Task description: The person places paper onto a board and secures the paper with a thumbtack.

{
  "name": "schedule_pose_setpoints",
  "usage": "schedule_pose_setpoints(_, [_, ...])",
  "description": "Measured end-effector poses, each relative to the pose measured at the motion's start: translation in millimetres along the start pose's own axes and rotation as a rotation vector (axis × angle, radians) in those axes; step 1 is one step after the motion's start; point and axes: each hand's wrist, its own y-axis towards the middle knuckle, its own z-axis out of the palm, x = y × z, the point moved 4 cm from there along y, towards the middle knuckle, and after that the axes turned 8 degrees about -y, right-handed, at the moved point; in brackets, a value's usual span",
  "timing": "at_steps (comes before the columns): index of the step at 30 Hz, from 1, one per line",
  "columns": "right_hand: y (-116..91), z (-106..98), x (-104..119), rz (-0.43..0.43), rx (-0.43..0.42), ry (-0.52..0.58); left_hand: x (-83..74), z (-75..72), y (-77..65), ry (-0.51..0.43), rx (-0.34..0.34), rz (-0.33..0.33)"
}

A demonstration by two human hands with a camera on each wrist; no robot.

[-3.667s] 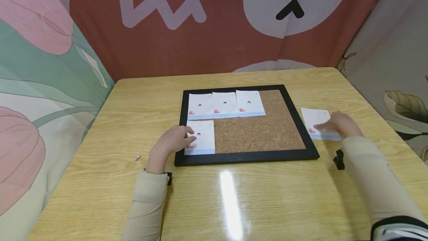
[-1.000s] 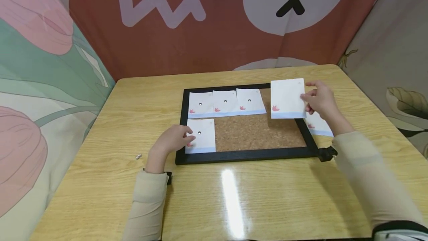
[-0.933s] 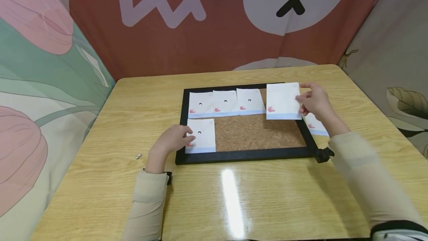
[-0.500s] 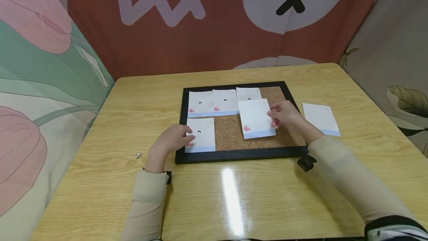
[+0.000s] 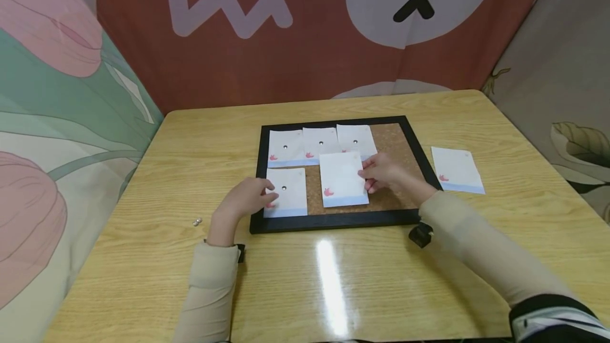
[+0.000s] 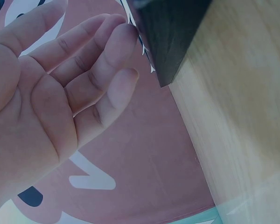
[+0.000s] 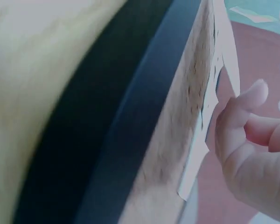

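Note:
My right hand (image 5: 383, 171) pinches the right edge of a white paper note (image 5: 342, 179) with a pink motif and a blue bottom strip. The note is held above the framed corkboard (image 5: 391, 144), and its top overlaps the third pinned note. In the right wrist view the note (image 7: 230, 51) is seen nearly edge-on at the fingertips. My left hand (image 5: 244, 196) is at the board's left edge, fingers loosely bent, beside the lower-left pinned note (image 5: 293, 200). The left wrist view shows nothing in the palm (image 6: 46, 107). Three pinned notes (image 5: 320, 152) line the top row.
Another loose note (image 5: 458, 171) lies on the wooden table (image 5: 157, 184) right of the board. A few small silvery pieces (image 5: 197, 222) lie left of my left hand. A printed red cloth (image 5: 305, 73) hangs behind the table.
My right hand has lifted a note from the right of the board and carried it left and down over the cork. One note stays there. My left hand has hardly moved.

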Motion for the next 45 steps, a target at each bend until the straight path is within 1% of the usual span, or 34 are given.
schedule_pose_setpoints(3, [4, 8, -2, 0.043, 0.048, 0.071, -0.5, -0.2, -0.9, -0.001, -0.002, 0.0])
schedule_pose_setpoints(6, [6, 16, -4, 0.056, 0.073, 0.118, -0.1, 0.1, -1.2, 0.0, -0.003, -0.001])
schedule_pose_setpoints(14, [5, 27, 0, -0.001, 0.119, 0.134, 1.3, 0.3, -0.8, -0.005, -0.006, 0.001])
schedule_pose_setpoints(20, [6, 32, 2, -0.002, 0.111, 0.088, 1.5, 0.1, -0.7, -0.004, -0.011, 0.013])
schedule_pose_setpoints(25, [9, 36, 2, -0.006, 0.105, 0.063, 1.9, 0.7, -0.2, -0.004, -0.009, -0.001])
schedule_pose_setpoints(32, [7, 37, 4, -0.013, 0.075, -0.01, 3.3, 0.9, 0.6, -0.009, -0.008, -0.015])
schedule_pose_setpoints(38, [7, 35, 7, -0.023, 0.033, -0.097, 3.0, 0.7, 0.2, -0.013, -0.005, -0.012])
schedule_pose_setpoints(41, [8, 35, 8, -0.036, 0.015, -0.135, 2.6, 0.3, -0.1, -0.013, -0.002, -0.015])
schedule_pose_setpoints(45, [9, 35, 8, -0.064, -0.003, -0.16, 2.6, 0.3, 0.4, -0.015, -0.002, -0.017])
